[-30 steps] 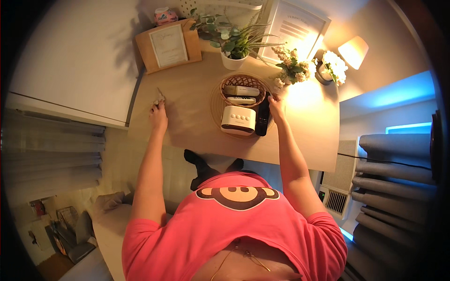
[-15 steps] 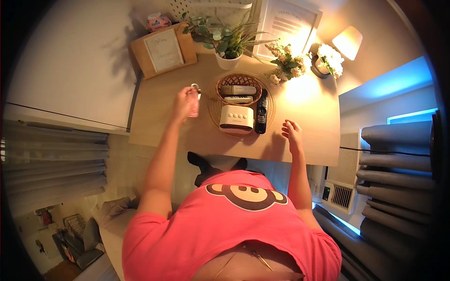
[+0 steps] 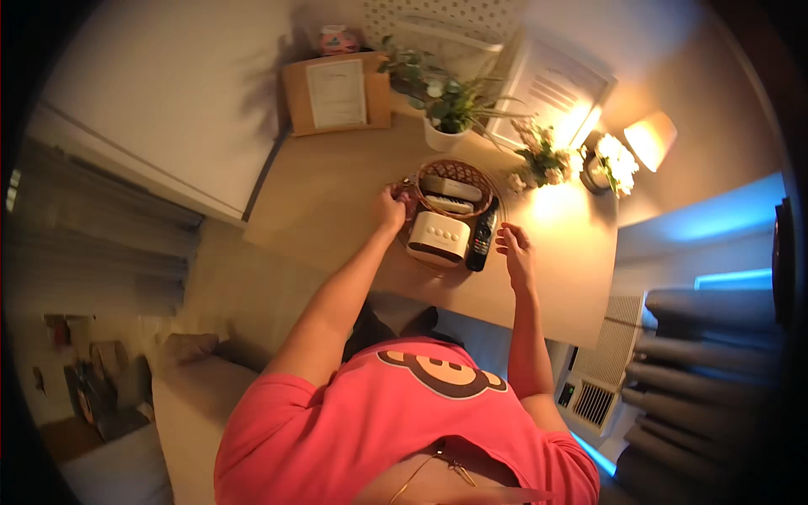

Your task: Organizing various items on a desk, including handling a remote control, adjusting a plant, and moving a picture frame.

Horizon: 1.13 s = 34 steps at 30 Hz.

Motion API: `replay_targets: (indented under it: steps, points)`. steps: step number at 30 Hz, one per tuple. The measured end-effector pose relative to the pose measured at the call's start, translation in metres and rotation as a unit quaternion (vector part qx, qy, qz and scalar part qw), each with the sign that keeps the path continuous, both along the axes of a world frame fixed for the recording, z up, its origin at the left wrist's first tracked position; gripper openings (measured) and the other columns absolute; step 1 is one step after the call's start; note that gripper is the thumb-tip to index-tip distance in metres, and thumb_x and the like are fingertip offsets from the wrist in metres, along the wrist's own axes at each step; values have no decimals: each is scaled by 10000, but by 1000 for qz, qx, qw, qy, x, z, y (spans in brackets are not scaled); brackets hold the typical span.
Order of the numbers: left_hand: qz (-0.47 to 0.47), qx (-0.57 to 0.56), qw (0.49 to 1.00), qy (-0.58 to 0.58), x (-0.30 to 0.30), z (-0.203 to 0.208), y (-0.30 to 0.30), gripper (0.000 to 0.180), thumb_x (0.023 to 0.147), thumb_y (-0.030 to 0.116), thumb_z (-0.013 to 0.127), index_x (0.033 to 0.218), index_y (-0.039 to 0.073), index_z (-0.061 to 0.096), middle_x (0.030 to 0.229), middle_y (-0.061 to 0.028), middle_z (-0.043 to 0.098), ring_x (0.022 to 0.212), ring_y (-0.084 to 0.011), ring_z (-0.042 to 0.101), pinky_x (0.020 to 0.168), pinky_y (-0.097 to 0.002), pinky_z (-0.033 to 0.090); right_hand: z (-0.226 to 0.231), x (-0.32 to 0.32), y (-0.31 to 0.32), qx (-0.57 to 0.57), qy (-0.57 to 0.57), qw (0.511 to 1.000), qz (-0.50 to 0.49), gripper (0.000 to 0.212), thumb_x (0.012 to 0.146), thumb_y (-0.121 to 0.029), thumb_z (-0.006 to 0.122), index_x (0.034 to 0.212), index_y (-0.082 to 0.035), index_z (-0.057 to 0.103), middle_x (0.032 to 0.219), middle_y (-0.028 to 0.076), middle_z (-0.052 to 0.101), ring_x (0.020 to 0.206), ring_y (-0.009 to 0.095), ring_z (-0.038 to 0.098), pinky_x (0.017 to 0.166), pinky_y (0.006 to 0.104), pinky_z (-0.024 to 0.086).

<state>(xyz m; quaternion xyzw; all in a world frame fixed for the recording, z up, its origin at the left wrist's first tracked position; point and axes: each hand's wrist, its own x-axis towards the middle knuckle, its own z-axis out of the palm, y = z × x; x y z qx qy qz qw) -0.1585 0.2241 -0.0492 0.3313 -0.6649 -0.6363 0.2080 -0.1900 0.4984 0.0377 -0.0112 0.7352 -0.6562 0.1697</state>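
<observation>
My left hand (image 3: 390,209) is closed on a pinkish key tag (image 3: 409,200) with a ring at its top, blurred and partly hidden by the fingers. It is at the left side of a brown wicker basket (image 3: 486,180), where I cannot tell whether they touch. Inside the basket lie pale remote controls (image 3: 450,204). In front of it stands a cream box-shaped device (image 3: 439,235) with a row of round buttons. A black remote control (image 3: 481,240) lies to the right of that device. My right hand (image 3: 515,249) hovers just right of the black remote, fingers apart and loosely bent, holding nothing.
On the wooden table (image 3: 328,202) stand a wooden board with a paper (image 3: 337,93), a potted plant (image 3: 446,126), flowers (image 3: 547,156) and a lit lamp (image 3: 651,140). A framed sheet (image 3: 551,88) leans behind. An air conditioner (image 3: 599,396) is at the lower right.
My left hand has moved right with the key tag, from the table's left part to beside the basket. My right hand has come closer to the black remote. The view has shifted.
</observation>
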Motion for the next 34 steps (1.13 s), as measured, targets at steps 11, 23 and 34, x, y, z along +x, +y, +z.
replay_targets:
  steps: [11, 23, 34]
  points:
    - [-134, 49, 990, -13, 38, 13, -13, 658, 892, 451, 471, 1327, -21, 325, 1209, -229, 502, 1103, -306, 508, 906, -366, 410, 82, 15, -144, -10, 225, 961, 162, 169, 896, -80, 524, 1023, -2, 603, 847, 52, 605, 790, 109, 564, 689, 247, 458]
    - [-57, -11, 994, 96, 244, 42, -148, 264, 895, 220, 508, 1057, 21, 571, 855, -99, 628, 767, -143, 583, 693, -295, 471, 45, 144, -331, 63, 171, 893, 412, 226, 904, -151, 510, 1053, -6, 597, 836, 49, 623, 736, 104, 577, 650, 241, 471]
    - [310, -2, 951, -5, 504, 65, -292, 269, 910, 153, 462, 1138, 29, 533, 902, -44, 608, 828, -133, 565, 764, -258, 444, 14, 296, -560, 72, 135, 703, 695, 282, 896, -224, 538, 1091, -24, 579, 868, 51, 617, 740, 99, 559, 674, 232, 460]
